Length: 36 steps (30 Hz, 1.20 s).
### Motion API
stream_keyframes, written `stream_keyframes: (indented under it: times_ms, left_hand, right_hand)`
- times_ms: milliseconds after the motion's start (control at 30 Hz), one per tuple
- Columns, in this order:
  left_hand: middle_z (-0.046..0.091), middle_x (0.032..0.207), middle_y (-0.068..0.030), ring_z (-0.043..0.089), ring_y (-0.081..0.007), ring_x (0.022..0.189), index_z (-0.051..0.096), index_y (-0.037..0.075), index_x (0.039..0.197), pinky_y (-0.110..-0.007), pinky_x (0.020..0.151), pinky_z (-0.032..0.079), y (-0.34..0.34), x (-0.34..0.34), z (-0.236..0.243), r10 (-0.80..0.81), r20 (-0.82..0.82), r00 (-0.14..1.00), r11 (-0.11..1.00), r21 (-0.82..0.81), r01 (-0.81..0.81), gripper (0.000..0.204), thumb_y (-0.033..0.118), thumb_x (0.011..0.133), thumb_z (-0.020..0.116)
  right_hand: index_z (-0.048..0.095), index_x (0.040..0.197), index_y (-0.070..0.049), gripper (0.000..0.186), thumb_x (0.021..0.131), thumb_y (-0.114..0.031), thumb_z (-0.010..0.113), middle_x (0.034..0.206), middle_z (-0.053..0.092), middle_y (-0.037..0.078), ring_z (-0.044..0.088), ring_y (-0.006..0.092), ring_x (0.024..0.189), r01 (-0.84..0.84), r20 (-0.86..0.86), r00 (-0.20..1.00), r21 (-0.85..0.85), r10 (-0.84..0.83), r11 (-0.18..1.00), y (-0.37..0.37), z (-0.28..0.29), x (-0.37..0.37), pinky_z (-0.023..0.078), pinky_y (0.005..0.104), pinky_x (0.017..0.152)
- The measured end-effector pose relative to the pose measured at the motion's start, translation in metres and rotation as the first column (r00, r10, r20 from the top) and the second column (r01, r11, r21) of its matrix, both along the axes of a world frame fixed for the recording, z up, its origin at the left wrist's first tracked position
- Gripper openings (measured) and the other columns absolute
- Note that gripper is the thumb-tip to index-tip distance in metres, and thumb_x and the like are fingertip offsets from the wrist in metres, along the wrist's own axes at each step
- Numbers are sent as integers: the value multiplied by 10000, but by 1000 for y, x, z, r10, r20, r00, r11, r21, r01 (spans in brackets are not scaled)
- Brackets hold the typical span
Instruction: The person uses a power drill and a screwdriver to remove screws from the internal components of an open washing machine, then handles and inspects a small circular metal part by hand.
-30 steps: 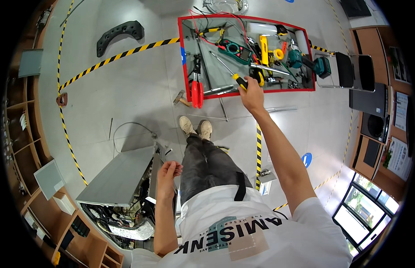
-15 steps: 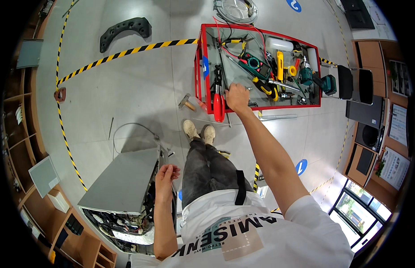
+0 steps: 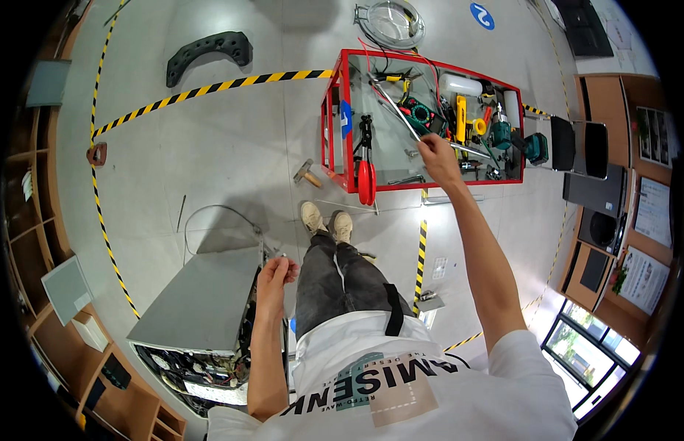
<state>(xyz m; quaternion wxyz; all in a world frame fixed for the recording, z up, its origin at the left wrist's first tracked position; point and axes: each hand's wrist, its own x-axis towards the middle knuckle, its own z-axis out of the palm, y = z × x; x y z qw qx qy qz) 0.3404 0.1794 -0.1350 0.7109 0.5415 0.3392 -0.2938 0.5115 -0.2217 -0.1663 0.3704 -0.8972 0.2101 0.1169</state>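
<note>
My right hand (image 3: 439,156) is closed round the lower end of a long silver metal bar (image 3: 396,106), which slants up and left over the red-framed tool tray (image 3: 348,170). Beside it in the tray lie red-handled cutters (image 3: 366,176), a green multimeter (image 3: 423,110) and a yellow-handled knife (image 3: 461,117). My left hand (image 3: 274,278) is raised next to a grey appliance cabinet (image 3: 202,294), thumb and fingers pinched together. A tiny pale tip shows at its fingertips, too small to name.
A hammer (image 3: 308,173) lies on the floor left of the tray. Farther left is a dark curved block (image 3: 208,53). A cordless drill (image 3: 501,125) is at the tray's right, and a clear round door (image 3: 390,23) lies beyond it. Wooden shelves (image 3: 44,220) line the left.
My right hand has moved right within the tray and now holds the long silver bar, tilted across it. My left hand stays raised and pinched, shifted only slightly up.
</note>
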Motion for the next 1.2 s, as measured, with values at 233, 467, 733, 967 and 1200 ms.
stream_keyframes:
  times_ms: [233, 467, 733, 967, 1200]
  left_hand:
    - [611, 1139, -98, 577, -146, 921, 556, 13, 1240, -291, 854, 447, -63, 35, 58, 123, 312, 942, 982, -173, -71, 408, 328, 1002, 455]
    - [658, 1068, -88, 618, -173, 927, 588, -8, 1183, -295, 859, 469, -56, -44, 150, 471, 621, 626, 882, -316, -351, 293, 183, 963, 556]
    - [689, 855, -80, 594, -208, 675, 683, 9, 975, -312, 632, 397, -33, -170, 204, 63, 953, 296, 832, 114, -544, 212, 83, 780, 724]
    - [694, 969, -63, 595, -123, 756, 641, 5, 1060, -247, 701, 450, 13, -296, 188, 641, 673, 368, 605, -149, -782, 227, 138, 877, 656]
    - [644, 1070, -139, 646, -156, 857, 563, 31, 1079, -283, 786, 538, 66, -372, 67, 994, -47, -102, -106, -688, -717, 258, 266, 992, 501]
  right_hand:
    - [608, 914, -35, 160, 856, -178, 648, 659, 537, -17, 481, 47, 554, 34, -242, 950, 707, 197, 706, 20, 147, -100, 328, 189, 467]
    - [584, 798, 42, 285, 790, -215, 708, 524, 510, 80, 475, 154, 483, -5, -87, 811, 988, 579, 156, 52, 116, -161, 403, 324, 544]
    - [613, 850, -16, 359, 885, -371, 585, 686, 590, 91, 532, 180, 554, 84, -279, 738, 941, 615, 326, 106, 52, -192, 390, 275, 434]
    - [591, 757, 21, 718, 931, -630, 342, 650, 600, 163, 587, 280, 609, 148, -514, 650, 808, 559, 571, 221, 124, -216, 500, 343, 578]
    - [485, 1275, 23, 540, 899, -340, 623, 929, 591, 95, 526, 108, 629, -649, 2, 376, 715, 927, 262, 346, 236, -290, 472, 247, 627]
